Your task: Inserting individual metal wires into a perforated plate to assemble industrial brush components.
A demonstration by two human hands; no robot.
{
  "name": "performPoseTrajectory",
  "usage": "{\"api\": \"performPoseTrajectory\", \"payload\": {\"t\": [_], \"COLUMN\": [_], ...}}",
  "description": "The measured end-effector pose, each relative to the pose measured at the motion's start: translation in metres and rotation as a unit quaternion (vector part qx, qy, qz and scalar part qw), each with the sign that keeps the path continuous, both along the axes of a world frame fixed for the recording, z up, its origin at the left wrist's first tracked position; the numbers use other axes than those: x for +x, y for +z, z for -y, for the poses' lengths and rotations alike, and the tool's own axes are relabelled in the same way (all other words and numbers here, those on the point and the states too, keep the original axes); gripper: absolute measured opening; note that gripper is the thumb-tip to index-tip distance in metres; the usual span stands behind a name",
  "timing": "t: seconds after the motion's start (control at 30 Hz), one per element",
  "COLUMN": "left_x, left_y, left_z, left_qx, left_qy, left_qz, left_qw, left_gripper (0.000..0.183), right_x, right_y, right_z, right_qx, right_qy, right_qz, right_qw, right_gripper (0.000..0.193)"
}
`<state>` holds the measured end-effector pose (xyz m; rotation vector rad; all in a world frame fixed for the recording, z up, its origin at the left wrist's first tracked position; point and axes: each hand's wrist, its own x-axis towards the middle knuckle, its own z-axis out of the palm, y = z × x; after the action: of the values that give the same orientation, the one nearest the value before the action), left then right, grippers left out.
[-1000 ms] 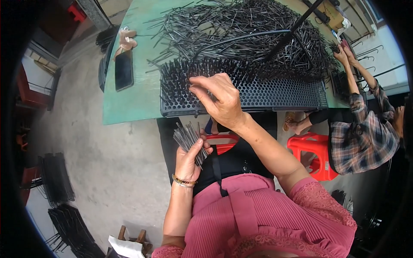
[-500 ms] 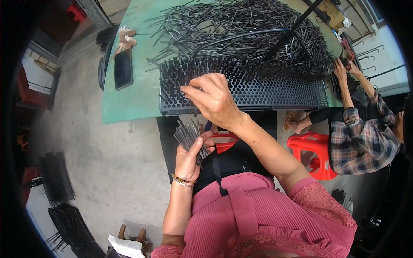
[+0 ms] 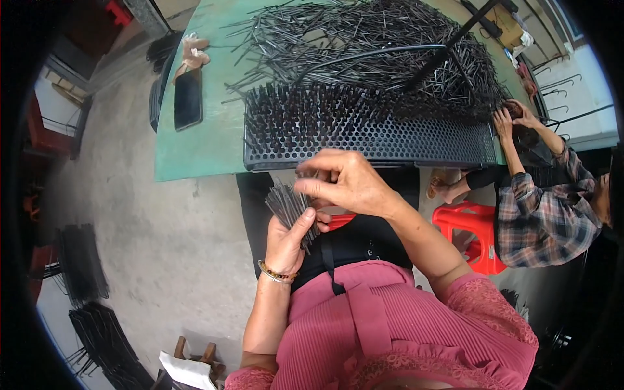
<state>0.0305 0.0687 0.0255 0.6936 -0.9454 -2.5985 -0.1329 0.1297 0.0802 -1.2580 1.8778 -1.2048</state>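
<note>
My left hand [image 3: 290, 234] is closed round a bundle of thin dark metal rods [image 3: 286, 205], which stand up and fan out above its thumb. Close by, my right hand [image 3: 348, 184] reaches over the bundle's upper end from the right. Its thumb and forefinger are bent and stand a little apart, with rod tips showing between them. Just beyond both hands lies a black perforated rack [image 3: 403, 143] at the table's near edge. Many short dark rods [image 3: 292, 117] stand upright in the holes of its left and far part; its near right holes are bare.
Behind the rack, a large heap of loose rods [image 3: 364, 45] covers the green table [image 3: 195, 156]. A dark bar [image 3: 455, 39] slants over it. A phone [image 3: 188, 101] lies at left. Right, a person in a plaid shirt [image 3: 552, 221] works beside a red stool [image 3: 465, 227].
My right hand has come back from above the rack toward me, down to the rod bundle. My left hand has stayed nearly in place with its rods.
</note>
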Motion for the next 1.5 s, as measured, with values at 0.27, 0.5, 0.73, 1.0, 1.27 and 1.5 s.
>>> {"api": "performPoseTrajectory", "payload": {"t": [0.27,0.5,0.73,1.0,1.27,1.5], "left_x": [-0.012,-0.013,-0.013,-0.011,-0.007,-0.001], "left_y": [0.004,0.001,-0.009,-0.012,-0.009,0.015], "left_z": [-0.01,-0.01,-0.007,-0.01,-0.004,0.01], "left_qx": [0.01,0.025,0.079,0.095,0.13,0.089], "left_qy": [0.013,0.039,0.114,0.086,0.096,0.05], "left_qz": [0.021,0.057,0.084,0.073,0.055,-0.005], "left_qw": [1.0,0.997,0.987,0.989,0.985,0.995], "left_gripper": [0.03,0.025,0.027,0.025,0.026,0.028], "right_x": [-0.008,-0.009,-0.016,-0.028,-0.02,0.024], "right_y": [-0.018,-0.02,0.003,0.0,0.013,-0.014], "right_z": [-0.012,-0.011,-0.002,0.025,0.017,-0.032], "right_qx": [0.02,0.014,-0.091,-0.161,-0.206,-0.241], "right_qy": [-0.04,-0.03,-0.068,-0.105,-0.078,0.181], "right_qz": [0.203,0.29,0.191,0.065,0.027,-0.369], "right_qw": [0.978,0.957,0.975,0.979,0.975,0.879], "right_gripper": [0.021,0.02,0.02,0.021,0.018,0.036]}}
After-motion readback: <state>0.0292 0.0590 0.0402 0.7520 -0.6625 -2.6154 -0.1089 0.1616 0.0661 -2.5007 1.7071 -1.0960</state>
